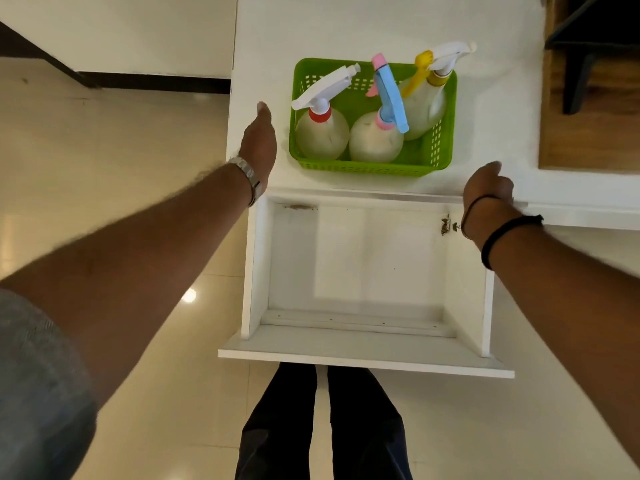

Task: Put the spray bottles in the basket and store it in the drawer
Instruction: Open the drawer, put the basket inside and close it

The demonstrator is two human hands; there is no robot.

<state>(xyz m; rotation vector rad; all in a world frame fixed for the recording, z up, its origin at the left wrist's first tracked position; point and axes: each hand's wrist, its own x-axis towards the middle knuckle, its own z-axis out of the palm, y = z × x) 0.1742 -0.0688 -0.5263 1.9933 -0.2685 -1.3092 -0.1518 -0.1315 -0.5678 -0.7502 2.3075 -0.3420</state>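
– Where is the green basket (372, 164)?
– On the bench (263, 36), holding three spray bottles (322, 129). The drawer (360, 344) is open.
– Hands?
– Left hand (259, 140) and right hand (488, 188): each grip open, empty. Probably heavy, bendy; hold both short sides.

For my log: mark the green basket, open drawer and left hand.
green basket (360, 167), head view, near wall.
open drawer (363, 358), head view, front panel.
left hand (259, 143), head view, back of hand.

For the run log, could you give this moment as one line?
bottles: three in green basket | basket: on counter | drawer: open | left hand, right hand: open, flanking basket
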